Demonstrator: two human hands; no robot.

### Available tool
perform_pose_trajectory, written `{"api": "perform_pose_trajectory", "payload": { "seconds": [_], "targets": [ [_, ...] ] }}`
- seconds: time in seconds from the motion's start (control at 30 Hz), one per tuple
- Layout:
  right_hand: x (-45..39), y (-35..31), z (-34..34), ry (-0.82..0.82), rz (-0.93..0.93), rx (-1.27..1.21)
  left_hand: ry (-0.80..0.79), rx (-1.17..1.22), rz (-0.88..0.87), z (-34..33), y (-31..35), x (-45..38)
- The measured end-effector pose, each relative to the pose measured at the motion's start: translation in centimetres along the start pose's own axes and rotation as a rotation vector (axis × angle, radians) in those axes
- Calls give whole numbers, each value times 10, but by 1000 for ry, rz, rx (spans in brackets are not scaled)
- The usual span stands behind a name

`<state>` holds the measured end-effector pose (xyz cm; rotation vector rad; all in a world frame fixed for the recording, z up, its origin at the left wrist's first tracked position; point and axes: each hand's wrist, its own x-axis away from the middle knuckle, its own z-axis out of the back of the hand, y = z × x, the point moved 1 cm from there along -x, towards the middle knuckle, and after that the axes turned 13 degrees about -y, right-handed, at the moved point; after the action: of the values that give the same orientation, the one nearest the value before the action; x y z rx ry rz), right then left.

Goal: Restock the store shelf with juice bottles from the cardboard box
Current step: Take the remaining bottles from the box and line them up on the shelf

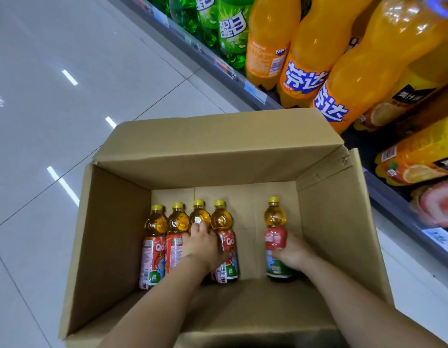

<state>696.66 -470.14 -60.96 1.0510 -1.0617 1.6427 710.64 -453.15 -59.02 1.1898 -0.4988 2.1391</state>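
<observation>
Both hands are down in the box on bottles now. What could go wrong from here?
1. The left hand lies across the third yellow-capped juice bottle in a tight row of four; lifting it may drag its neighbours.
2. The open brown cardboard box has tall walls that either bottle could clip coming out.

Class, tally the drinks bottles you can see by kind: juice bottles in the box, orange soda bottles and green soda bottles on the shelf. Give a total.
Juice bottles in the cardboard box: 5
Orange soda bottles, upright: 3
Green soda bottles: at least 3; the frame cuts off more
Total: at least 11
</observation>
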Motion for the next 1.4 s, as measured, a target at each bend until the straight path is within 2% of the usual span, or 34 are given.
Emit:
{"api": "perform_pose_trajectory", "payload": {
  "seconds": [0.07, 0.2, 0.33, 0.47, 0.83, 0.97, 1.1, 1.27, 1.4],
  "targets": [
    [0, 0, -10, -26, 4, 30, -23, 9, 43, 0, 11, -6],
    [-5, -6, -16, -43, -25, 122, -21, 235, 111, 0, 27, -17],
    [-17, -29, -15, -46, 30, 2, -24, 438, 108, -5, 38, -23],
    [-32, -41, -32, -21, 76, -13, -43, 624, 94, -14, 42, -28],
    [-20, -31, -23, 94, 36, 59, -19, 636, 101, -13, 46, -29],
    [0, -25, -2, 135, 90, 20, -13, 618, 25, -7, 38, -20],
    [41, -28, 16, 234, 148, -3, 97, 617, -58, 20, 32, 11],
    [111, -29, 28, 346, 295, -38, 355, 610, -139, 69, 26, 77],
    [181, -25, 38, 467, 424, -71, 535, 666, -275, 103, 29, 142]
  ]
}}
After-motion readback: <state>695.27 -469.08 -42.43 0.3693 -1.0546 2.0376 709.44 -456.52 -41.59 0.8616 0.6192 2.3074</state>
